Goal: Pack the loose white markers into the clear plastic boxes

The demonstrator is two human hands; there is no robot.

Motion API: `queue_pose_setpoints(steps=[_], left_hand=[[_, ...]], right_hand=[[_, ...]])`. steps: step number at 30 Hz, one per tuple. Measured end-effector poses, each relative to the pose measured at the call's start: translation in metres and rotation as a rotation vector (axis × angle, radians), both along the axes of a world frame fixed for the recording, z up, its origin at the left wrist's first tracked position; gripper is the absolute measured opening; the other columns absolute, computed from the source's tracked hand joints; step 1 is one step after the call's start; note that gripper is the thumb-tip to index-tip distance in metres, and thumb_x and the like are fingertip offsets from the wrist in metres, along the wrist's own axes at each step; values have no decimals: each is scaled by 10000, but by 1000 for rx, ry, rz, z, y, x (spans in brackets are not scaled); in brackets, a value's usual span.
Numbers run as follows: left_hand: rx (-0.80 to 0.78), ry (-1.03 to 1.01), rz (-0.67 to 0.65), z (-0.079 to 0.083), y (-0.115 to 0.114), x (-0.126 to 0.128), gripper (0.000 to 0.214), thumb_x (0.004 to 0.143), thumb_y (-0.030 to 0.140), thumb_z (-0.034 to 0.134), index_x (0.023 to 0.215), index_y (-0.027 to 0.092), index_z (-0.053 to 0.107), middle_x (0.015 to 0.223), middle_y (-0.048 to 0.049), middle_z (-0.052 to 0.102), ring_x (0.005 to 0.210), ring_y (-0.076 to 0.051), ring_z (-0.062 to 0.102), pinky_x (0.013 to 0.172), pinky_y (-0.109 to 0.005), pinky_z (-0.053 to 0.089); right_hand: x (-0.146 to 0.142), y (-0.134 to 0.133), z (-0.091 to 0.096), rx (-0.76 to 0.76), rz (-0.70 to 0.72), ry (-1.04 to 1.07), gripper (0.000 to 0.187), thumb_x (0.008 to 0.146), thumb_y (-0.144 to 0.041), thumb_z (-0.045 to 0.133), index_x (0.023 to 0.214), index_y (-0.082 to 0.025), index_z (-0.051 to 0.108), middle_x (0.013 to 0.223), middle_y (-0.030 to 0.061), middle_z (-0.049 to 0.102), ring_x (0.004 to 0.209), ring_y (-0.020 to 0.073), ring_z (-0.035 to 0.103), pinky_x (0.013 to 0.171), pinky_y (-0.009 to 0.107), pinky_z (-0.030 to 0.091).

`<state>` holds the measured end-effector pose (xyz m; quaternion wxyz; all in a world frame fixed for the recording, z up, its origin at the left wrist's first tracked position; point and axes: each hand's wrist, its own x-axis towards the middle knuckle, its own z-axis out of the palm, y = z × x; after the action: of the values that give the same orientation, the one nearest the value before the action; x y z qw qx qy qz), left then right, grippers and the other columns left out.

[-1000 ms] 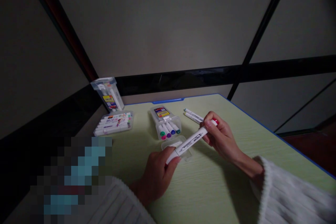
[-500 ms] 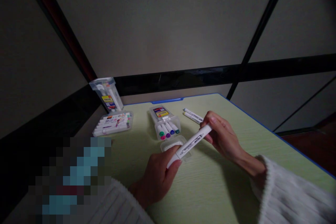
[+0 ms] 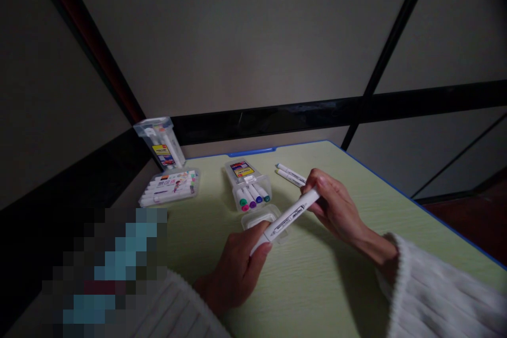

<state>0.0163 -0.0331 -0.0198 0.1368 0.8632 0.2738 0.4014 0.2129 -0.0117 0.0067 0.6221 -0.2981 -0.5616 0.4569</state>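
A white marker (image 3: pixel 291 215) with black print slants between my two hands above the table. My left hand (image 3: pixel 240 266) pinches its lower, near end, and my right hand (image 3: pixel 336 206) is closed round the upper end, so both tips are partly hidden by fingers. Behind it, a clear plastic case (image 3: pixel 253 173) lies open with several markers (image 3: pixel 253 196) inside, their coloured ends in green, pink, purple and blue facing me. Its lid (image 3: pixel 259 216) rests on the table under the marker. Two white markers (image 3: pixel 291 174) lie just beyond my right hand.
At the far left corner a clear case of markers (image 3: pixel 164 142) stands upright. In front of it a flat pack of markers (image 3: pixel 172 187) lies on the pale green table (image 3: pixel 317 285). A panelled wall (image 3: pixel 253 42) rises behind the table's blue edge.
Almost nothing differs. My left hand and the near end of the marker have shifted very slightly; both hands keep their hold.
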Motion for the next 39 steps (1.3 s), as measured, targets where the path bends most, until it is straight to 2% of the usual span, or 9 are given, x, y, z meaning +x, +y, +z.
queue_pose_setpoints(steps=[3, 9, 13, 17, 25, 32, 39], left_hand=[[11, -11, 18, -1, 0, 0, 276, 906, 254, 327, 1072, 138, 513, 675, -21, 611, 524, -119, 524, 509, -225, 396], [-38, 5, 3, -4, -1, -1, 291, 909, 261, 313, 1077, 139, 517, 632, -5, 581, 493, -114, 493, 492, -227, 379], [8, 7, 34, -1, -3, 0, 280, 909, 261, 325, 1092, 154, 508, 687, -17, 613, 551, -126, 529, 541, -236, 399], [8, 4, 4, 1, -1, 0, 268, 908, 252, 326, 1069, 151, 515, 647, -9, 603, 503, -114, 504, 491, -223, 372], [-109, -65, -11, 2, 2, 0, 314, 900, 289, 334, 1035, 119, 562, 578, -2, 553, 455, -104, 457, 456, -218, 346], [-274, -108, -46, 6, -1, 3, 318, 890, 334, 340, 903, 130, 584, 513, 26, 444, 430, -94, 383, 433, -218, 303], [-370, -184, -70, 7, -3, 4, 287, 883, 325, 363, 866, 139, 582, 511, 50, 331, 437, -82, 320, 420, -212, 257]], right_hand=[[0, 0, 0, -7, -2, 6, 362, 840, -462, 467, 622, -174, 467, 417, -85, 326, 370, 43, 220, 359, 188, 140], [-1, -1, -1, -20, 6, 34, 354, 839, -460, 470, 630, -174, 478, 413, -90, 308, 369, 43, 207, 358, 186, 135], [-1, -2, 0, -27, 11, 41, 350, 847, -452, 459, 632, -177, 471, 401, -94, 286, 367, 46, 199, 361, 187, 134], [-2, -2, 1, -23, -1, 26, 356, 849, -462, 446, 633, -180, 464, 398, -94, 283, 361, 48, 197, 356, 190, 135], [0, -6, -3, 38, -128, -36, 293, 852, -399, 480, 647, -190, 469, 476, -56, 423, 375, 54, 292, 342, 193, 170], [1, -5, -2, -11, -15, 15, 284, 845, -430, 476, 691, -193, 506, 405, -77, 401, 327, 50, 275, 319, 183, 158], [-3, -5, 5, -98, 121, 143, 410, 813, -562, 423, 711, -189, 560, 338, -94, 333, 292, 48, 216, 338, 191, 165]])
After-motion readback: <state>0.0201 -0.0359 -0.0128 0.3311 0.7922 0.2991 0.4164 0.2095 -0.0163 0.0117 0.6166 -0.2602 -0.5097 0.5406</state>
